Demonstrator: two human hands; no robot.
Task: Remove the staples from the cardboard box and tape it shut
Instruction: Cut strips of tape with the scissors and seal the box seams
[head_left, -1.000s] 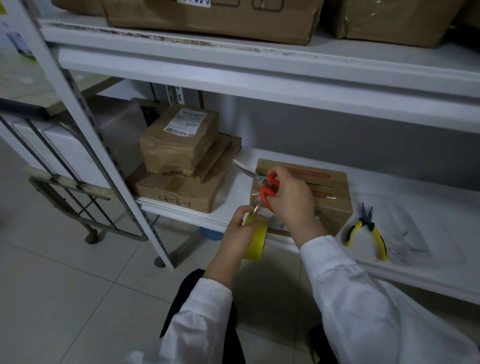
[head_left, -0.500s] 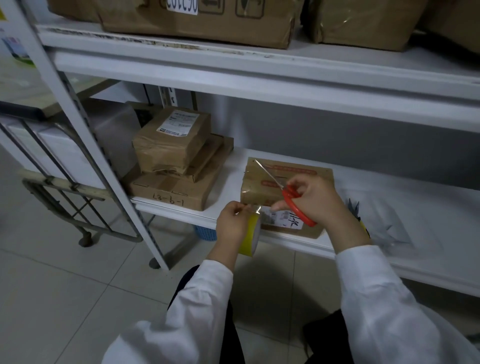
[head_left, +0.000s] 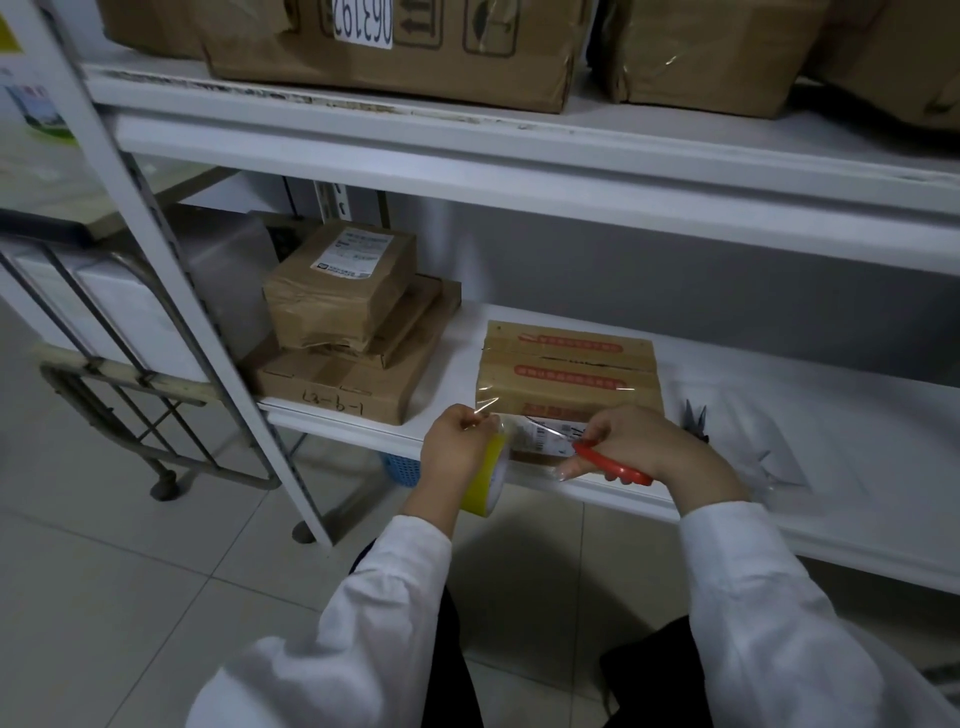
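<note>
A flat cardboard box (head_left: 569, 371) with red printed strips lies on the lower white shelf (head_left: 831, 499), clear tape across its top. My left hand (head_left: 457, 447) grips a yellow-cored roll of clear tape (head_left: 485, 480) just off the box's front left corner. My right hand (head_left: 639, 441) is at the box's front face and holds red-handled scissors (head_left: 613, 465), whose blades are hidden behind the fingers. A strip of clear tape runs between the roll and the box front.
Stacked brown parcels (head_left: 353, 332) stand left of the box on the same shelf. Pliers (head_left: 696, 418) lie just right of my right hand, partly hidden. Large cartons (head_left: 395, 57) fill the upper shelf. A metal cart (head_left: 130, 395) stands on the tiled floor at left.
My right hand has swung the scissors down from above the box to its front face. The left hand with the tape roll stayed near the front left corner. The camera moved closer.
</note>
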